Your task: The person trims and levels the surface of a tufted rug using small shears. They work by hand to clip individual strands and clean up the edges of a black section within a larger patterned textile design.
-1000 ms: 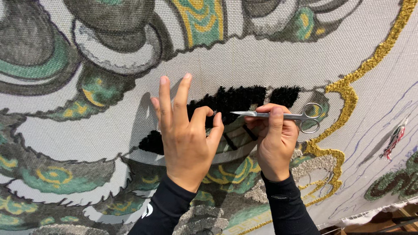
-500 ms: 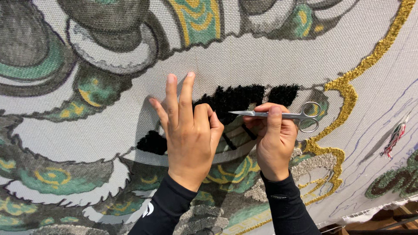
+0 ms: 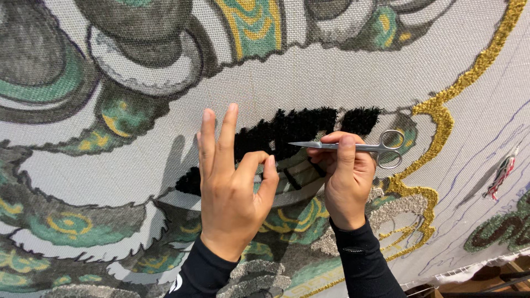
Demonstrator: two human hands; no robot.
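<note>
A large printed canvas [image 3: 309, 77] with grey, green and yellow patterns stretches across the view. A band of black tufted yarn [image 3: 298, 126] runs over its middle. My left hand [image 3: 232, 190] rests against the cloth just left of the black tufts, two fingers straight up, thumb and forefinger pinched together. My right hand [image 3: 345, 176] grips small silver scissors [image 3: 353, 147]. Their closed blades point left across the lower edge of the black tufts.
A line of gold tufted yarn [image 3: 436, 113] curves down the right side. A small bundle of red and white threads [image 3: 499, 174] hangs on the cloth at far right. The canvas's lower edge and a wooden frame [image 3: 497, 278] show at bottom right.
My left hand has shifted slightly, with thumb and forefinger now pinched closer together. The right hand and scissors stay in almost the same place.
</note>
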